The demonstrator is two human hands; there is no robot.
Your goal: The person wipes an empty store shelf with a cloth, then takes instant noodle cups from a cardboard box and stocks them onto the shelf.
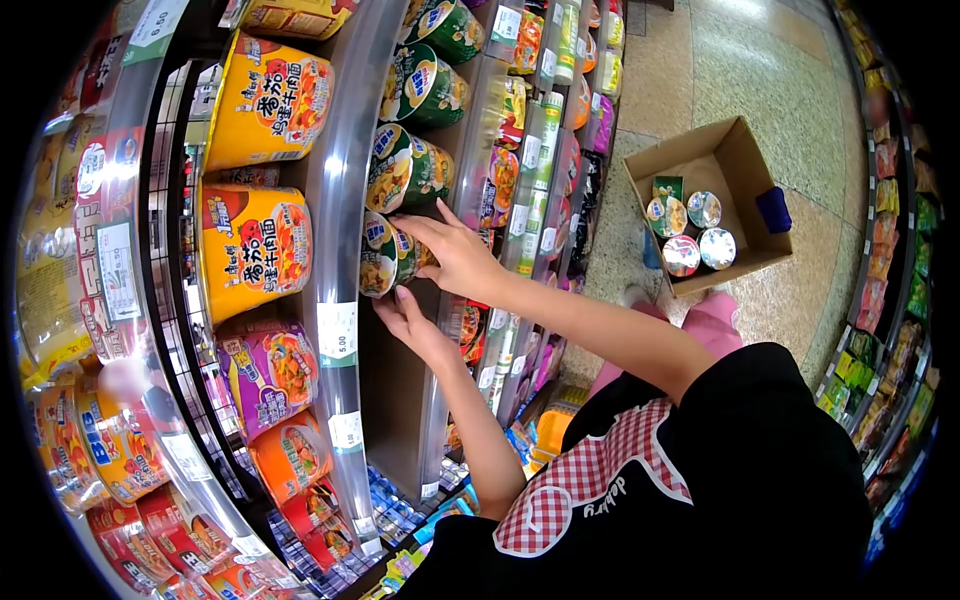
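A green-and-white instant noodle cup (382,255) sits tilted on the shelf, at the end of a row of similar green cups (410,170). My right hand (455,255) is closed on this cup, fingers over its upper side and thumb against its side. Just below, my left hand (420,328) is open, its thumb and fingertips at the cup's lower edge. Part of the cup is hidden by my right hand.
Large yellow noodle buckets (262,245) and a purple one (270,375) fill the neighbouring shelf behind a clear edge strip (340,200). On the floor stands an open cardboard box (745,165) with several noodle cups (705,208). Another stocked shelf (880,250) runs along the right.
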